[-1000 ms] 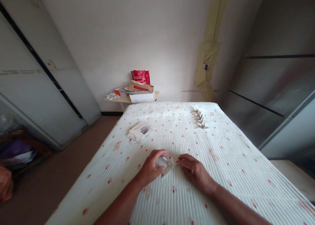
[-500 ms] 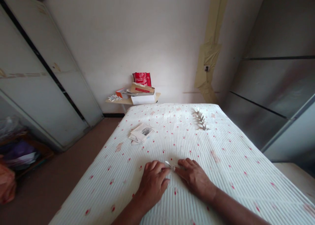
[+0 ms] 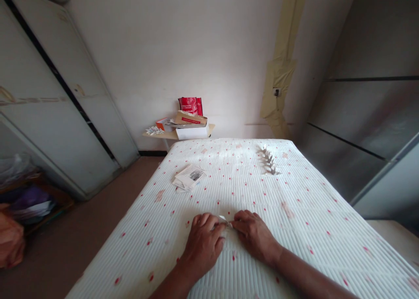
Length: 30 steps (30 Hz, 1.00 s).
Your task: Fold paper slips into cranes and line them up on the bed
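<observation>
Low over the bed, my left hand (image 3: 204, 240) has its fingertips closed on the left part of a small folded paper (image 3: 224, 219). From the other side, my right hand (image 3: 253, 233) pinches the paper's right end, its fingers curled together. Only a pale flap shows between the hands; the fingers hide the rest. Farther up to the left lies a loose stack of printed paper sheets (image 3: 190, 176). Toward the far right stands a row of several folded paper cranes (image 3: 268, 160), with pointed wings.
A quilted, red-dotted bed cover (image 3: 229, 185) lies beneath everything. Behind it, a small table (image 3: 168, 135) bears a white box (image 3: 191, 133), a red bag (image 3: 190, 105) and a pile of white folded pieces (image 3: 153, 130). Cabinets (image 3: 366, 107) line the right side.
My right hand has moved slightly left, and its fingers have closed in on the paper. Less of the paper shows now. My left hand has barely moved.
</observation>
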Each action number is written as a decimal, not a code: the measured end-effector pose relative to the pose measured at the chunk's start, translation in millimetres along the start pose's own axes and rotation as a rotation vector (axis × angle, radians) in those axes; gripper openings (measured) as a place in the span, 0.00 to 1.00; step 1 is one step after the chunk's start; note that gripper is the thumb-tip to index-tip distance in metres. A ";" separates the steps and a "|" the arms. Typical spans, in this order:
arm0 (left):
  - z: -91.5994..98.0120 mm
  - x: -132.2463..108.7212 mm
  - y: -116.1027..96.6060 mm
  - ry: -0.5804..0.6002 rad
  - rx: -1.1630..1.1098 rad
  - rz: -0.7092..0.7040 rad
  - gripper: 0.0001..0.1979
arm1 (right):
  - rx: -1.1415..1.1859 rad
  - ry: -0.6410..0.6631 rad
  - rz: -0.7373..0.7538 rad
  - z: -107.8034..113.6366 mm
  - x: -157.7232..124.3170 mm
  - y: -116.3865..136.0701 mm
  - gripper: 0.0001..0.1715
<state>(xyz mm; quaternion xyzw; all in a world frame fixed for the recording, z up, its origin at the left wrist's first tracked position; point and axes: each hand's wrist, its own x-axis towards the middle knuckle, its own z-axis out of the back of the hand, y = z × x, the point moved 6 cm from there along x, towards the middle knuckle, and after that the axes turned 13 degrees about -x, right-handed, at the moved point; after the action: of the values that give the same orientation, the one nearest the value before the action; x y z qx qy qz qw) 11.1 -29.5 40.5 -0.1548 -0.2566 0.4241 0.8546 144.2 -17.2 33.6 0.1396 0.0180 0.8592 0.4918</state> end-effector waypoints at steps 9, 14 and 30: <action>-2.9 0.4 -6.4 0.056 -0.025 -0.040 0.14 | -0.135 0.031 0.081 -2.7 -3.1 4.3 0.10; -9.4 -5.1 -6.1 0.025 0.023 -0.048 0.18 | -0.129 0.002 0.073 -2.0 -5.4 5.0 0.10; -17.4 4.3 -10.3 0.024 0.089 -0.040 0.11 | -0.198 0.001 0.060 -7.4 -5.1 11.3 0.10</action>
<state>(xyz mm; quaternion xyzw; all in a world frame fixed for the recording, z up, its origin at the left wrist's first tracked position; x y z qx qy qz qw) 29.8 -33.0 32.4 -0.1164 -0.2304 0.4160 0.8719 135.2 -26.6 27.2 0.0902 -0.0708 0.8713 0.4772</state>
